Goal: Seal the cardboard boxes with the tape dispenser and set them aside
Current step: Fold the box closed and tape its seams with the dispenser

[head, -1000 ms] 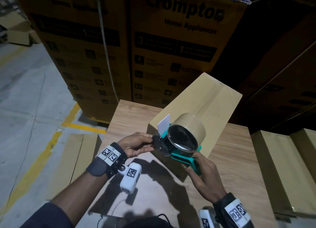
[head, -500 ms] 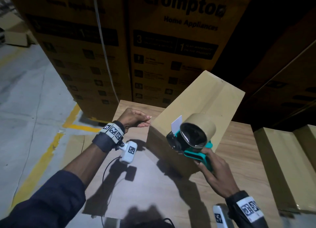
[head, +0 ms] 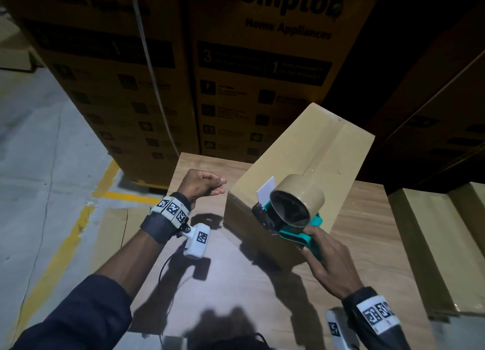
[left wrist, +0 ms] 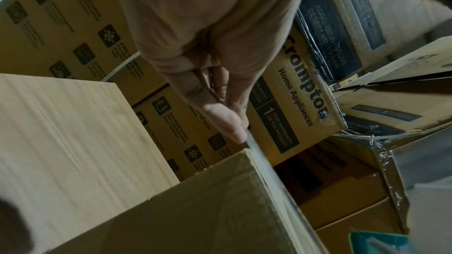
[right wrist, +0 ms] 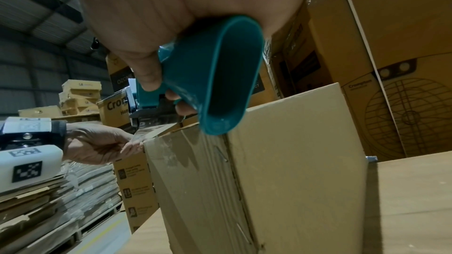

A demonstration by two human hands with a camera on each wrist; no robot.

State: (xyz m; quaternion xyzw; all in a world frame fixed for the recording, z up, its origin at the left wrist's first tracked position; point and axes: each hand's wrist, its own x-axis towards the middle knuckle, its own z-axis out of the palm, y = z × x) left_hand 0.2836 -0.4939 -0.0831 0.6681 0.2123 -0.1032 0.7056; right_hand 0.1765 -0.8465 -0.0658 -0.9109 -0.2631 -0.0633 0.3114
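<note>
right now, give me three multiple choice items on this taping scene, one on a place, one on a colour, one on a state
1. Where does the cardboard box stand?
A. on the wooden table
B. on the floor
C. on a chair

2. What colour is the frame of the tape dispenser?
A. red
B. teal
C. white

3. What is the left hand doing?
A. lying flat on the table
B. pinching the free tape end
C. gripping the dispenser handle

Answers:
1 A: the head view shows the box resting on the wood-grain top.
2 B: the handle in the right hand is teal.
3 B: the right wrist view shows its fingers pinching the strip at the box corner.
</note>
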